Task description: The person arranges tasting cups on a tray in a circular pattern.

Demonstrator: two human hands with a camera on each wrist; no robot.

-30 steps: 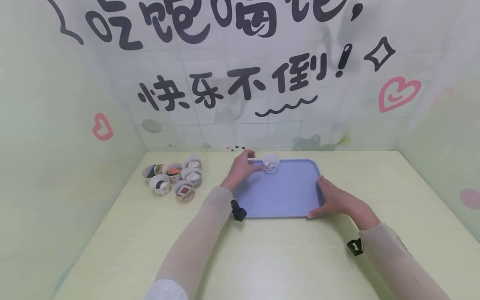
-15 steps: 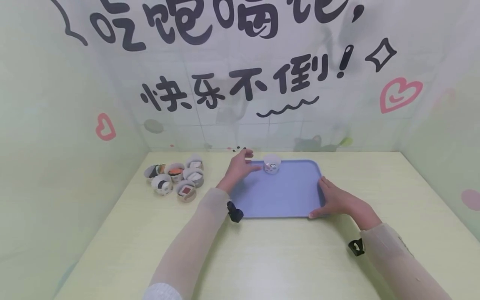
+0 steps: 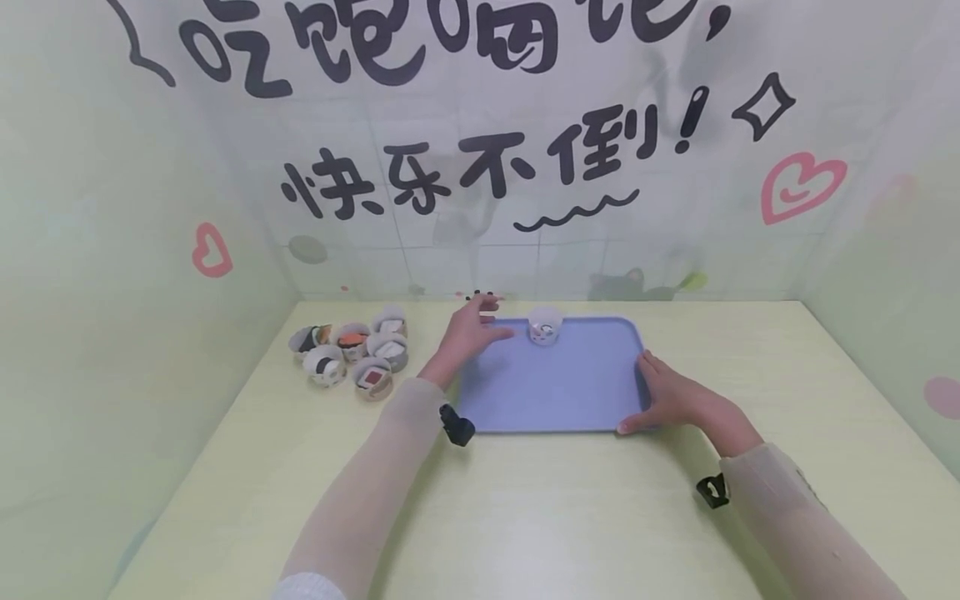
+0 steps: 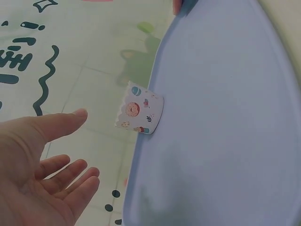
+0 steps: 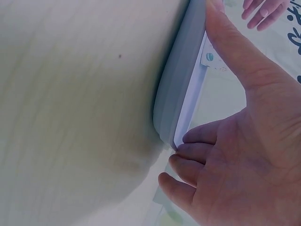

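Observation:
My left hand (image 3: pixel 467 335) hovers by the tray's back left corner, fingers spread and apart from everything. To its right, a small white paper baking cup (image 3: pixel 544 327) with a cartoon print stands upright at the back rim of the blue tray (image 3: pixel 555 383). In the left wrist view the cup (image 4: pixel 140 110) shows its scalloped rim, with the left hand (image 4: pixel 47 165) a short gap away. My right hand (image 3: pixel 671 396) rests against the tray's right end, thumb at the near corner and fingertips along the side rim (image 5: pixel 181 108).
At the table's back left stands a cluster of several similar cups (image 3: pixel 325 367), with sushi-like pieces in them. Printed sheets form a back wall (image 3: pixel 450 267) and side walls around the pale table (image 3: pixel 540 508).
My left hand has drawn away from the paper cup toward the left, with its fingers spread. The cup stays on the tray, and my right hand keeps its place.

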